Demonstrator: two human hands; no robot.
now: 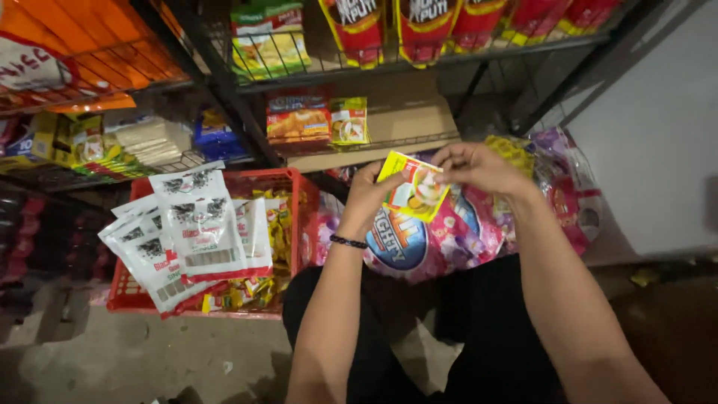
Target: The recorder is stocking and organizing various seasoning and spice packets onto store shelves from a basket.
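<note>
Scanning from the left, we see one red basket [299, 196] with about five white sachets [196, 217] (overlapping, so roughly), then our left hand [368, 196] and right hand [473, 166], close together, pinching one yellow sachet [413, 188] over a pink bag [449, 239].

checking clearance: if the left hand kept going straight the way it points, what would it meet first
Probably the cardboard box on the lower shelf. The left hand points up and away, gripping a yellow sachet with the right hand. Depth is unclear.
</note>
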